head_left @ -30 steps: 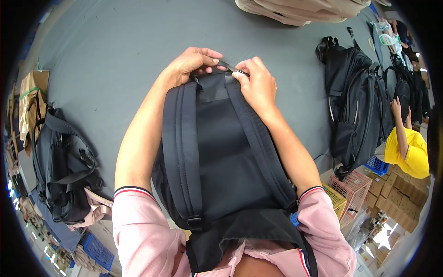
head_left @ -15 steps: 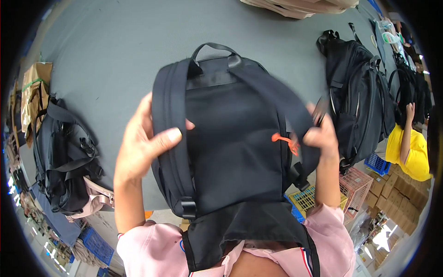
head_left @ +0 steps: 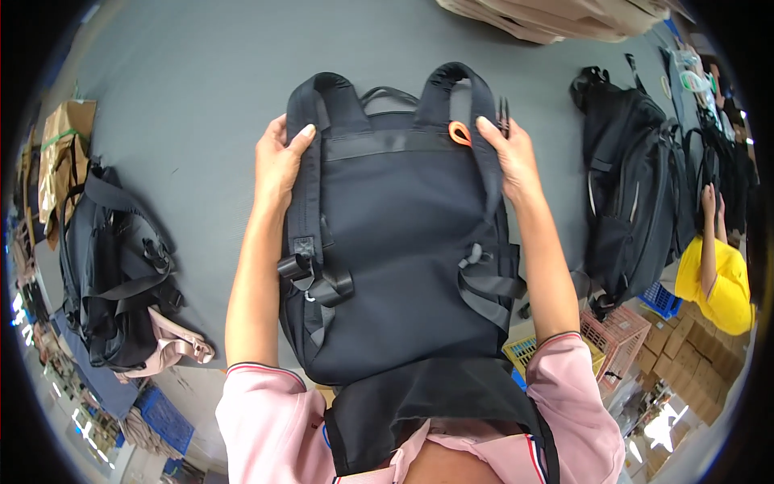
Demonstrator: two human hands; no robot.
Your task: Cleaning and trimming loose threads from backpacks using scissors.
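A black backpack [head_left: 407, 206] lies on the grey table with its back panel facing up and its top pointing away from me. Its left shoulder strap [head_left: 306, 181] is gripped near its upper bend by my left hand [head_left: 278, 165], thumb on top. My right hand [head_left: 512, 161] pinches the right shoulder strap [head_left: 484, 165] at about the same height. Dark pointed tips [head_left: 504, 117] stick up from behind my right fingers, and an orange loop [head_left: 459, 133] shows beside the strap; they look like thread snips. Webbing ends [head_left: 330, 286] and buckles hang loose over the lower back panel.
Another black bag [head_left: 117, 266] sits at the table's left edge; more black backpacks [head_left: 633, 185] stand on the right. Beige fabric pieces [head_left: 556, 20] are stacked at the far edge. Crates [head_left: 617, 327] and cartons [head_left: 693, 355] are at lower right, near a person in yellow [head_left: 713, 282].
Both hands have moved up the straps toward the backpack's top. The straps now stand up in bends, and their lower webbing has come loose across the back panel.
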